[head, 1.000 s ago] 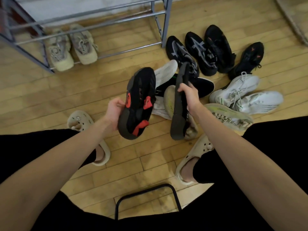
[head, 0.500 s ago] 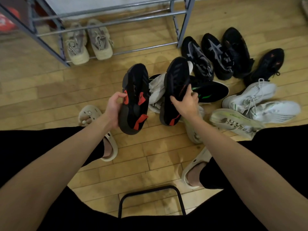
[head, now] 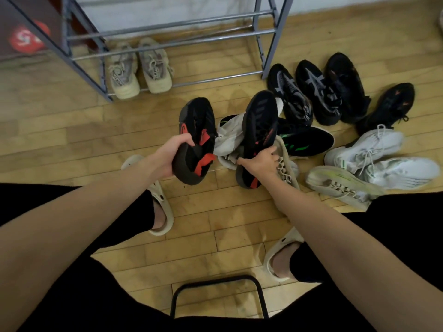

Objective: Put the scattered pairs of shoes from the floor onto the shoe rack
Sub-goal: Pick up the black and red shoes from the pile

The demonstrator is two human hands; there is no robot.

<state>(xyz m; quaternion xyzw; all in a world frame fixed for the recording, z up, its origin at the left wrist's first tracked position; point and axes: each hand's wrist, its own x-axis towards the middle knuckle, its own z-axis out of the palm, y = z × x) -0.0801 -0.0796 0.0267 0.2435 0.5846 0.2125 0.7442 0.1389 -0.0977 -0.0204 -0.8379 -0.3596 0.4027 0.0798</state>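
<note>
From the head camera, the left hand (head: pixel 173 154) grips a black-and-red shoe (head: pixel 195 142) by its heel end, fingers curled round it, sole turned up. The right hand (head: pixel 262 161) grips the matching black-and-red shoe (head: pixel 260 130) near its heel, held above the pile of scattered shoes (head: pixel 335 130) on the wooden floor (head: pixel 72 144). The grey metal shoe rack (head: pixel 167 39) stands at the floor's far edge, a beige pair (head: pixel 140 68) on its lowest rails.
</note>
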